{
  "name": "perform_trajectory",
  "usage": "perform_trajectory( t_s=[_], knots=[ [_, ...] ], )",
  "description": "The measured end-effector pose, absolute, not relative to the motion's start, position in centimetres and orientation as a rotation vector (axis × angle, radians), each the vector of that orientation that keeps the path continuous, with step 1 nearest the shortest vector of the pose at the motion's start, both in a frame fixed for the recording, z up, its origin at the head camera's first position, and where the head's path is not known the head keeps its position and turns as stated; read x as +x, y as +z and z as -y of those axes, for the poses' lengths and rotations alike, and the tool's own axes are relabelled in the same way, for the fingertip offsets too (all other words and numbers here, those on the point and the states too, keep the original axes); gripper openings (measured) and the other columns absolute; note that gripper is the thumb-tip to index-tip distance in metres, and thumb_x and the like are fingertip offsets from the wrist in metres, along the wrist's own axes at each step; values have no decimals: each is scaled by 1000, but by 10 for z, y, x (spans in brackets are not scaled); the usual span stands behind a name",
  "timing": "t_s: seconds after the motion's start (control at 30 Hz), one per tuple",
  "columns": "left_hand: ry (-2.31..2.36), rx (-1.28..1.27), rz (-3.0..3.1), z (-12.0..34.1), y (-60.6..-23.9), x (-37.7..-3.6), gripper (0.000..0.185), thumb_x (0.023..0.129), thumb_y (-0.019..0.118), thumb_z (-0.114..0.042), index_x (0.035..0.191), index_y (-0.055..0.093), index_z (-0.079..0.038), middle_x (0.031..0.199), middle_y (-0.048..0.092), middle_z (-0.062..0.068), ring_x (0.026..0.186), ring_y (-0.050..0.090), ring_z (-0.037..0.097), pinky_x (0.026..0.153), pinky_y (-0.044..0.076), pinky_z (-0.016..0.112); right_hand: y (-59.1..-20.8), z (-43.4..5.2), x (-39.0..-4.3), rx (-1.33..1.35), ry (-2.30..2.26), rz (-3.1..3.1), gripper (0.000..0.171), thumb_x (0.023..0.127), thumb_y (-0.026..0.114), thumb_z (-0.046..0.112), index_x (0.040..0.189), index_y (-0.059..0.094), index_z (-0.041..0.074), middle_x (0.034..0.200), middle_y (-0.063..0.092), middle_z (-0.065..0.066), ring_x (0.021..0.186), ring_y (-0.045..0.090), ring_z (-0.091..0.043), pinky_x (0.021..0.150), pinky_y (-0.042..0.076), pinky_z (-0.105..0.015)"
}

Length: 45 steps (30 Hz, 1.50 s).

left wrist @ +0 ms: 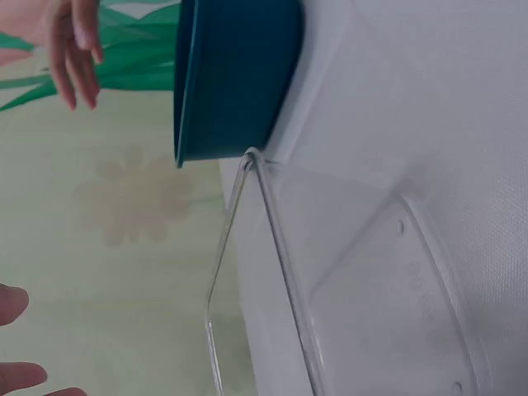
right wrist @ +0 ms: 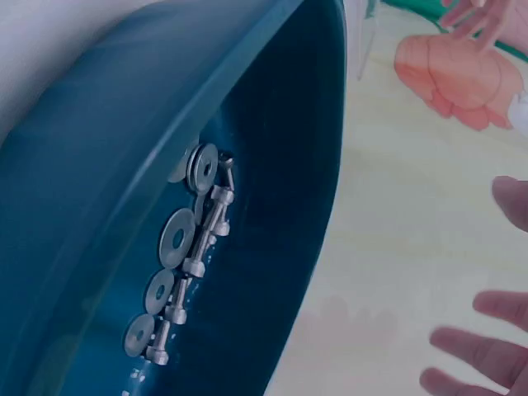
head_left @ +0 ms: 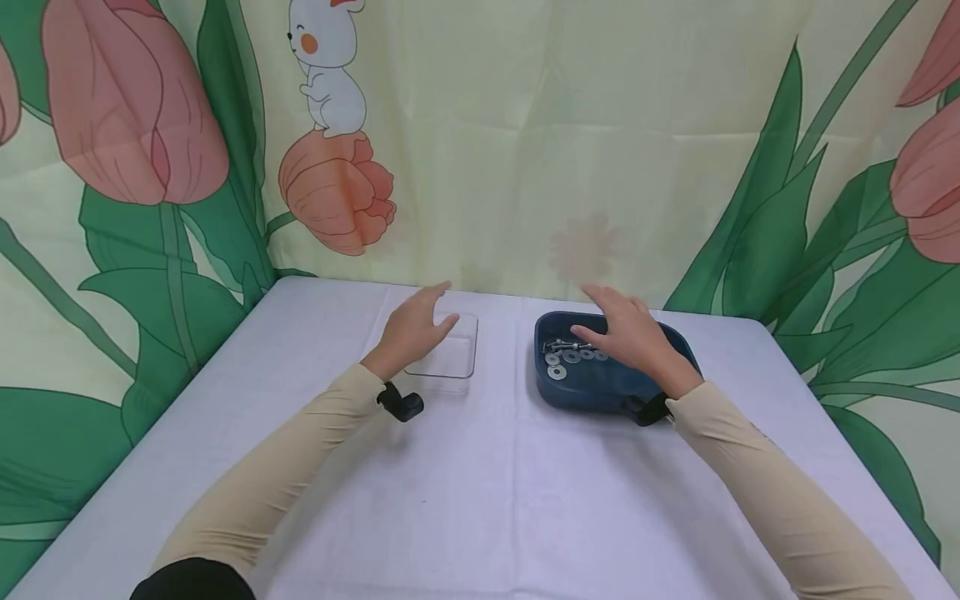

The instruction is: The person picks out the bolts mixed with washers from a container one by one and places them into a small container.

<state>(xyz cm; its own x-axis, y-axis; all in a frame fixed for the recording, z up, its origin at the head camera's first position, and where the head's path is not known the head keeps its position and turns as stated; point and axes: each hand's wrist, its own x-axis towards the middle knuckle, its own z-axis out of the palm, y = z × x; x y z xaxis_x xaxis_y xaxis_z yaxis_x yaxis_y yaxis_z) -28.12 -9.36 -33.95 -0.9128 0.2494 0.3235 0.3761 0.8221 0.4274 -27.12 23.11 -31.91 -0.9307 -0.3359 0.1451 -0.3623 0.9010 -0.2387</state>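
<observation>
Over a clear plastic box (head_left: 444,375) on the left of the table hovers my left hand (head_left: 412,327), fingers extended and holding nothing. My right hand (head_left: 626,331) is above a dark blue tray (head_left: 577,402), its fingers also spread and free of any object. Inside the tray lie several flat metal washers (right wrist: 176,238) and several socket-head bolts (right wrist: 200,247). The clear box (left wrist: 289,272) looks bare inside in the left wrist view. Part of the tray's right side is hidden by my right hand and wrist.
A white cloth covers the table (head_left: 465,500). Behind it hangs a curtain (head_left: 525,167) printed with tulips and a rabbit. Each wrist wears a black camera strap, and the tray and box stand apart with cloth between them.
</observation>
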Motion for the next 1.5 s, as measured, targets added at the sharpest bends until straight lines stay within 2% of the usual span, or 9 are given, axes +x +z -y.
perform_trajectory(
  t_s=[0.1, 0.2, 0.37, 0.5, 0.67, 0.83, 1.0, 1.37, 1.5],
  knots=[
    [-830, -428, 2774, 100, -341, -285, 55, 92, 58, -29, 141, 42, -8, 131, 57, 13, 121, 53, 29, 98, 46, 44, -320, -234, -273, 559, 483, 2945, 69, 88, 63, 39, 145, 35, 11, 145, 42, -17, 133, 39, -37, 108, 30, -57],
    [-941, -394, 2785, 108, -343, -289, 54, 92, 58, -26, 140, 43, -7, 129, 58, 16, 118, 56, 31, 96, 48, 45, -322, -238, -276, 557, 567, 2921, 61, 87, 67, 30, 139, 44, 9, 134, 53, -18, 122, 50, -37, 96, 44, -54],
    [-1069, -325, 2806, 122, -345, -293, 51, 92, 58, -24, 137, 45, -4, 127, 58, 19, 114, 58, 33, 92, 50, 44, -326, -246, -284, 586, 724, 2886, 46, 85, 70, 19, 126, 57, 6, 118, 64, -18, 111, 58, -34, 94, 46, -53],
    [-1114, -261, 2836, 134, -346, -297, 50, 92, 58, -24, 136, 47, -2, 125, 59, 20, 113, 59, 34, 91, 51, 44, -328, -253, -291, 629, 842, 2868, 38, 83, 72, 13, 118, 62, 3, 113, 66, -18, 106, 61, -32, 95, 47, -51],
    [-1225, -171, 2904, 148, -350, -302, 48, 93, 57, -23, 135, 47, -1, 126, 57, 22, 112, 58, 36, 91, 51, 43, -332, -265, -300, 661, 935, 2858, 35, 82, 72, 11, 115, 65, 3, 109, 68, -19, 99, 65, -32, 87, 52, -46],
    [-1485, -10, 2942, 161, -357, -308, 47, 95, 55, -20, 136, 45, 1, 132, 51, 23, 116, 55, 38, 96, 50, 42, -340, -279, -311, 644, 945, 2875, 33, 82, 72, 10, 114, 65, 2, 103, 69, -19, 93, 67, -30, 79, 56, -32],
    [-1658, 103, 2962, 167, -365, -315, 47, 96, 53, -20, 135, 44, 4, 135, 48, 23, 120, 52, 36, 98, 48, 40, -346, -289, -320, 622, 969, 2902, 32, 83, 71, 12, 112, 65, -1, 99, 70, -20, 89, 69, -26, 72, 54, -19],
    [-1837, 192, 3037, 167, -379, -322, 46, 96, 53, -25, 133, 47, 1, 133, 52, 21, 118, 55, 32, 101, 46, 40, -360, -295, -334, 604, 963, 2950, 30, 83, 70, 7, 111, 65, -3, 96, 71, -20, 86, 69, -21, 77, 56, -33],
    [-1880, 200, 3024, 165, -380, -320, 45, 96, 54, -24, 133, 47, 1, 132, 52, 21, 116, 55, 31, 100, 47, 40, -365, -296, -339, 595, 972, 2969, 29, 83, 69, 5, 110, 65, -5, 96, 70, -21, 88, 69, -26, 79, 55, -38]
  ],
)
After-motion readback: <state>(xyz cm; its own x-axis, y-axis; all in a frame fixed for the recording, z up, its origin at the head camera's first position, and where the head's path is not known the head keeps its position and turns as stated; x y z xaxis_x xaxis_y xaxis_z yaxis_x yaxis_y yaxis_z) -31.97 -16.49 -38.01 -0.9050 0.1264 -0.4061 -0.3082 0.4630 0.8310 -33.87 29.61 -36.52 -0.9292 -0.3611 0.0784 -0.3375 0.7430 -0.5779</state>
